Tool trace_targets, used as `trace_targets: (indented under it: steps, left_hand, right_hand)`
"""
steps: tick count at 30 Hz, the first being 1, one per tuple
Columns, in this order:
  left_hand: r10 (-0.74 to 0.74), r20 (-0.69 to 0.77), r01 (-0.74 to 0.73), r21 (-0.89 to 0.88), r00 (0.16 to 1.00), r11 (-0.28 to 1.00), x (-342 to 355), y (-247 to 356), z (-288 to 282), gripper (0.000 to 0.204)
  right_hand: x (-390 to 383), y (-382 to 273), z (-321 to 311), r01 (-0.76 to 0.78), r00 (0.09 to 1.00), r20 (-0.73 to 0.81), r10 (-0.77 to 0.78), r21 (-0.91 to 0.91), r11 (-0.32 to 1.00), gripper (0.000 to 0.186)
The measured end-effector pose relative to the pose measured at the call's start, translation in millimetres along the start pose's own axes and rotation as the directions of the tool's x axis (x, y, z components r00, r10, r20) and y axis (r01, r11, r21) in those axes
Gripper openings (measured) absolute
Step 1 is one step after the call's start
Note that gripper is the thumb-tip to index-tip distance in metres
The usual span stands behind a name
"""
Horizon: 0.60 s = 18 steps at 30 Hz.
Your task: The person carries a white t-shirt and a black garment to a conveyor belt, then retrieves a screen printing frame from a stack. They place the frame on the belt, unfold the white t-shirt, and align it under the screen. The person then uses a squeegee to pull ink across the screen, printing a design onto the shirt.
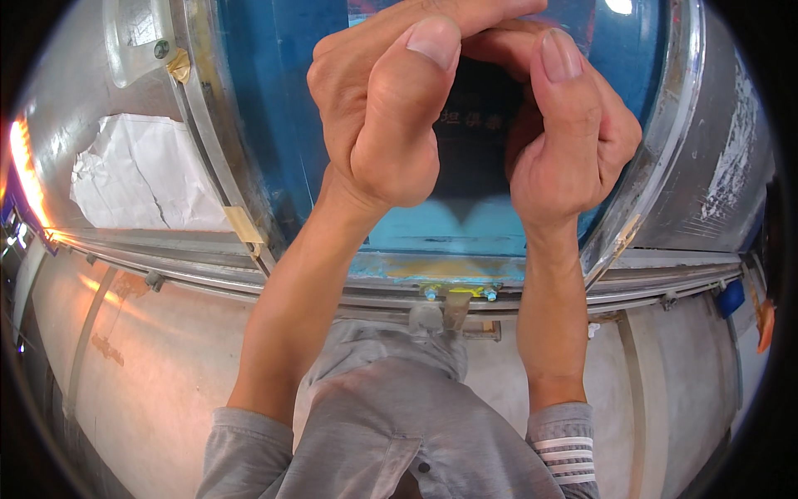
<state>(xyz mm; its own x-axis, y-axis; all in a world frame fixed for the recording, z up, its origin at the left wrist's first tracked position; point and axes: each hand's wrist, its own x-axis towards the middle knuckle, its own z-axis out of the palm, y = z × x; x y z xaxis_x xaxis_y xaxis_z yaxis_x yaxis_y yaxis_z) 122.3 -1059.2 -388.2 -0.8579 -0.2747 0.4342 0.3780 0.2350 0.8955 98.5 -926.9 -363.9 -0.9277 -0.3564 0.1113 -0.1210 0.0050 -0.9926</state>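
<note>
My left hand (386, 100) and my right hand (573, 125) are raised close together over a blue framed panel (270, 91), which looks like a printing screen. Both have curled fingers and thumbs pointing up and away from me. The left fingertips reach across above the right ones at the top edge. What lies inside the fingers, if anything, is hidden. Between the wrists shows a dark patch (470, 158) with faint pale characters, its lower edge pointed against a lighter blue strip (449, 229).
Metal frame bars (657, 166) flank the panel. A creased white paper sheet (145, 175) lies on the metal surface at left. Bolts with blue and yellow stains (461, 293) sit at the near edge. Something blue (731, 298) is at far right.
</note>
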Motion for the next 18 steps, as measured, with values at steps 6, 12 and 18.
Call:
trace_targets:
  steps: [6,12,18]
  left_hand:
    - [-0.211,0.069,0.204,0.101,0.975,0.974,12.8,32.0,-3.8,0.058]
    - [-0.165,0.040,0.164,0.006,0.986,0.986,5.0,12.7,-3.1,0.057]
    - [-0.264,0.089,0.271,-0.081,0.960,0.959,3.4,18.7,-2.1,0.052]
  right_hand:
    - [2.2,11.0,5.7,0.049,0.992,-0.124,-0.028,0.173,0.984,0.022]
    - [-0.1,14.6,4.6,0.023,0.993,-0.114,-0.001,0.195,0.981,0.022]
    - [3.2,6.0,7.4,0.025,0.989,-0.149,-0.001,0.156,0.987,0.021]
